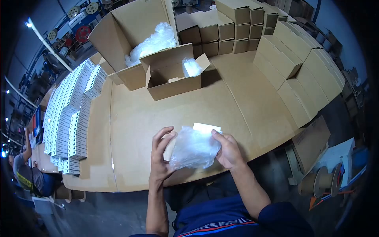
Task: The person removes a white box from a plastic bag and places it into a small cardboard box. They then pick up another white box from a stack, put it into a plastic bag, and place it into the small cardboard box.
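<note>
In front of me, above the table's near edge, a clear, crinkled plastic bag [195, 149] is held up. My right hand [229, 152] is closed on its right side, the thumb pressed on the upper corner. A flat white piece [206, 127] sticks out at the bag's top edge; whether it lies inside or behind cannot be made out. My left hand [160, 154] is at the bag's left side, its fingers curved and apart. The bag partly hides its thumb. Farther off stands an open cardboard box [175, 89] with a plastic-wrapped item [192, 67] at its right end.
Small white boxes [65, 114] are stacked along the table's left side. A larger open carton [136, 77] with clear plastic [156, 43] stands behind. Closed brown boxes [300, 71] line the back and right. Another person [29, 173] is at far left; spools [321, 181] sit at lower right.
</note>
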A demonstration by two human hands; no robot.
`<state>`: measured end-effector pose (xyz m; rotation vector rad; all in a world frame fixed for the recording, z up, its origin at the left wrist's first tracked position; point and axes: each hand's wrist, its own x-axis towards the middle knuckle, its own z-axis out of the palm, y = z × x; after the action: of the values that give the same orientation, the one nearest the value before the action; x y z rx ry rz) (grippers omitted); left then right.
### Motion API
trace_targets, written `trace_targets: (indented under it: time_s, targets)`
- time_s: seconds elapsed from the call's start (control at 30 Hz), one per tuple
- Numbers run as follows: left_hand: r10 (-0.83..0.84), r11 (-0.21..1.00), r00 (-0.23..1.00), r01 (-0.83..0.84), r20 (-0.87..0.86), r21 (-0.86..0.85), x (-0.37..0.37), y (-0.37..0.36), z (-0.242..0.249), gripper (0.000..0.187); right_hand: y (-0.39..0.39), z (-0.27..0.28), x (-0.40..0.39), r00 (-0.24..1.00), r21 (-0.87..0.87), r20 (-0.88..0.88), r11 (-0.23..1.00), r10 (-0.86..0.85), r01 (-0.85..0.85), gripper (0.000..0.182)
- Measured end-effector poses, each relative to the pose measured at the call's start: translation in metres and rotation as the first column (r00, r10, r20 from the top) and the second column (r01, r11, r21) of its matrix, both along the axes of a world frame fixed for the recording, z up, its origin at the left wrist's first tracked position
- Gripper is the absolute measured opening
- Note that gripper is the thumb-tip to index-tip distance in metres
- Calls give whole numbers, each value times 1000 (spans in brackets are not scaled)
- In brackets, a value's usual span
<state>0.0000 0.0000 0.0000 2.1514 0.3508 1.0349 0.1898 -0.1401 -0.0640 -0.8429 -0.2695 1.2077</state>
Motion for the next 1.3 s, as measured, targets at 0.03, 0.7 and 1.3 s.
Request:
trace_targets:
  time_s: [0.03,0.7,1.3]
  targets:
    - [-24,990,1000,25,-6,141,3,2,14,42,5,-5,-5,999,-25,52,1000,4,-3,40]
    - [81,755,990,-136,-115,-641,3,-56,-41,29,-14,20,-6,957,167,-109,944,-268,284,22]
    - [382,904,922,-386,60,181,15,-39,4,21,-25,13,-34,475,-112,875,917,-92,383,30]
